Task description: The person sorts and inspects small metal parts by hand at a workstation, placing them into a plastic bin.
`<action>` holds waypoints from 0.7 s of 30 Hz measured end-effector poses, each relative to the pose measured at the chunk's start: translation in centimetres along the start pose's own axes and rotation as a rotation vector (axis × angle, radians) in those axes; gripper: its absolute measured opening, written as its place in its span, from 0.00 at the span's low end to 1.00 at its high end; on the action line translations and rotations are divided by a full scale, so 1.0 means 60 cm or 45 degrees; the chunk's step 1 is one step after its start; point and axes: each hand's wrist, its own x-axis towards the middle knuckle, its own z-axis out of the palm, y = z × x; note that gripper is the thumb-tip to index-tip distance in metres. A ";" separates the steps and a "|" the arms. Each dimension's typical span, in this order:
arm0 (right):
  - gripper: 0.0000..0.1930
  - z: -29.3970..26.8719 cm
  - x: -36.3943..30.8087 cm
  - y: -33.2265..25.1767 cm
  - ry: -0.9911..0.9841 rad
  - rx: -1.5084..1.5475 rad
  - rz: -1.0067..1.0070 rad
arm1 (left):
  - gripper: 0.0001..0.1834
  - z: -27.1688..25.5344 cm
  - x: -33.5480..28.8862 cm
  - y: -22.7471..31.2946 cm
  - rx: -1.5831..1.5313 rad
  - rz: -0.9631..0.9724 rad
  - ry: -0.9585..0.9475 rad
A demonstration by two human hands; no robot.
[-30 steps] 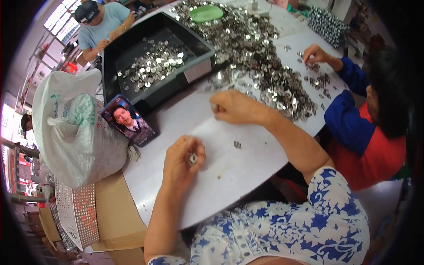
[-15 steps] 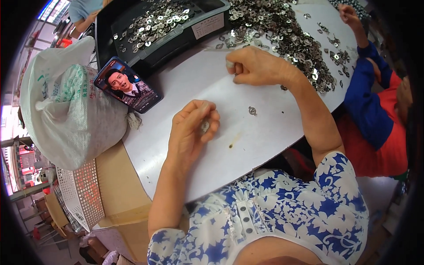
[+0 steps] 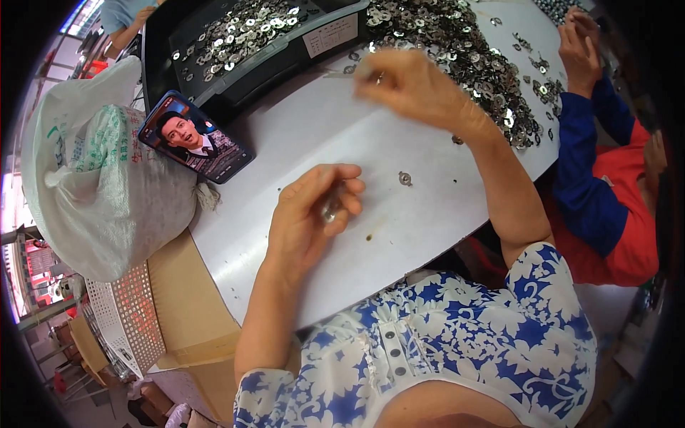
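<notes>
Over the white table [image 3: 250,235], my left hand [image 3: 296,221] is half curled, palm inward, with a few small shiny metal pieces [image 3: 330,209] held in its fingers. The thumb and forefinger of that hand stretch apart from the rest. My right hand [image 3: 414,85] is above the table's far side, at the near edge of a large heap of flat ring-shaped metal parts [image 3: 464,68]. Its fingers are bent and smeared by motion, so what they hold is unclear. One loose metal part [image 3: 404,178] lies between my hands.
A black bin [image 3: 285,60] with more metal parts stands at the far left. A phone [image 3: 196,139] leans on a white woven sack [image 3: 100,200]. Below are a white perforated basket [image 3: 128,314] and cardboard [image 3: 189,307]. A co-worker's hands [image 3: 579,53] are at the right.
My right hand has moved slightly away from me and left, toward the bin. My left thumb and forefinger have spread open. The co-worker's hands have come closer together.
</notes>
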 end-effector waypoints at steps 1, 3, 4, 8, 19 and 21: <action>0.14 -0.006 0.005 0.029 -0.003 -0.002 0.001 | 0.18 0.000 0.001 -0.001 0.083 0.045 0.016; 0.14 -0.011 0.001 0.078 0.474 -0.682 -0.016 | 0.17 0.001 0.003 -0.003 0.167 0.082 0.022; 0.14 -0.006 0.000 0.090 0.473 -0.683 -0.017 | 0.15 0.002 0.004 -0.002 0.173 0.094 0.032; 0.13 -0.008 0.004 0.081 0.185 -0.468 0.004 | 0.13 0.002 0.000 0.000 0.203 0.118 0.080; 0.08 0.042 0.017 0.079 0.369 -0.490 -0.252 | 0.12 0.000 0.002 0.005 0.208 0.119 0.107; 0.09 0.046 0.018 0.099 0.499 -0.708 -0.425 | 0.11 0.004 0.004 0.005 0.208 0.109 0.101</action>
